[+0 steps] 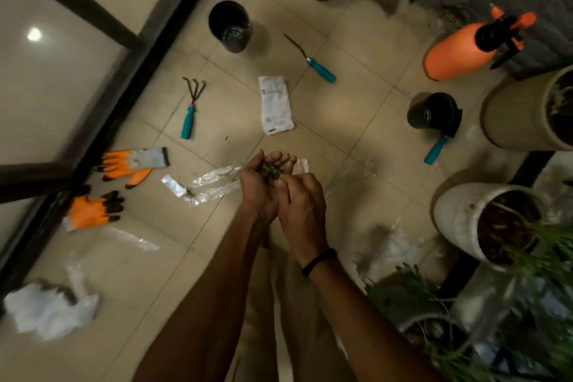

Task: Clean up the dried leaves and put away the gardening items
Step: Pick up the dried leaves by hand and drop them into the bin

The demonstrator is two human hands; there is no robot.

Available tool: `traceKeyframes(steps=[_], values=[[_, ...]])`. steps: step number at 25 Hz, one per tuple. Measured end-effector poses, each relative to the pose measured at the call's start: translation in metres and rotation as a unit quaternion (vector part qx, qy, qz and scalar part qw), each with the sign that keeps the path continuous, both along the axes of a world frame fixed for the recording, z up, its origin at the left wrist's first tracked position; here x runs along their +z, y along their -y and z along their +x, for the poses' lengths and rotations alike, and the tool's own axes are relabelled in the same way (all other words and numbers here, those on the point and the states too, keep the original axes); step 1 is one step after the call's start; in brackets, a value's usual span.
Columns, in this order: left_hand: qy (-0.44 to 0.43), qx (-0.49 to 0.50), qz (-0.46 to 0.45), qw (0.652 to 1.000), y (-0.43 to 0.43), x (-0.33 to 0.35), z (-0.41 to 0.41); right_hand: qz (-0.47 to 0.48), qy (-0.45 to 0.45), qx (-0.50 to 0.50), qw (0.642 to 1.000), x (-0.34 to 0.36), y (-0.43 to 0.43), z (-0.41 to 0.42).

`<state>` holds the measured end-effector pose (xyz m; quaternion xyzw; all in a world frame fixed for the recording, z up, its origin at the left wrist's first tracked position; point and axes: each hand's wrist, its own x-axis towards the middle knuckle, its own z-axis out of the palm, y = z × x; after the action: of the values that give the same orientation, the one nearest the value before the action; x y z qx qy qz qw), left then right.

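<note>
Head view: the left grip (pixel 263 183) is lying cupped, palm up, over the middle of the floor (pixel 341 121), and it is holding a small clump of leaves (pixel 273 171) in its hollow. The right grip (pixel 305 200) is pressing against it from the right, with fingers curled in and fingertips pinching into the clump. So both grips are narrow and closed on the leaves.

The step looks like gathering the litter into one handful. It is probably best done with the cupped fingers shut tight so no gaps are opening between them, the palm level, and the right grip acting as a lid while the handful is carried off. A few dark crumbs (pixel 226 138) are lying loose on the tiles just below the white packet (pixel 275 105), and they are likely needing a second pass.

The leaves are showing as a dark, green-brown tuft — shrivelled, tangled and small against the palm. They are probably brittle and shedding bits if squeezed hard.

Gloves (pixel 133 164) and a rake (pixel 190 108) are waiting toward the floor's left edge.
</note>
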<state>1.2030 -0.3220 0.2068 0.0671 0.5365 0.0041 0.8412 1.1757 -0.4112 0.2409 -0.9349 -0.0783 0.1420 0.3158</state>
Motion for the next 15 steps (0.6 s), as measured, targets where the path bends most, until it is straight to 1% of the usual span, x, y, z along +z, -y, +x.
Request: traceKeyframes(steps=[2,4,7,9,12,15], values=[[0.005,0.034,0.002,0.999,-0.007,0.056,-0.027,0.000,0.005,0.004,1.000,0.054,-0.005,-0.019],[0.022,0.064,0.017,0.998,-0.016,0.104,-0.058,0.028,0.005,0.015,0.999,0.103,-0.011,-0.038],[0.041,0.134,0.031,0.990,-0.028,0.146,-0.100,0.099,0.004,0.031,0.995,0.151,-0.017,-0.068],[0.037,0.195,0.023,0.980,-0.030,0.163,-0.140,0.117,-0.008,0.051,0.992,0.175,-0.016,-0.096],[0.029,0.255,0.018,0.966,-0.032,0.176,-0.192,0.129,-0.086,0.043,0.987,0.179,-0.012,-0.125],[0.004,0.269,0.016,0.963,-0.030,0.163,-0.234,0.127,-0.176,-0.027,0.976,0.141,-0.018,-0.134]])
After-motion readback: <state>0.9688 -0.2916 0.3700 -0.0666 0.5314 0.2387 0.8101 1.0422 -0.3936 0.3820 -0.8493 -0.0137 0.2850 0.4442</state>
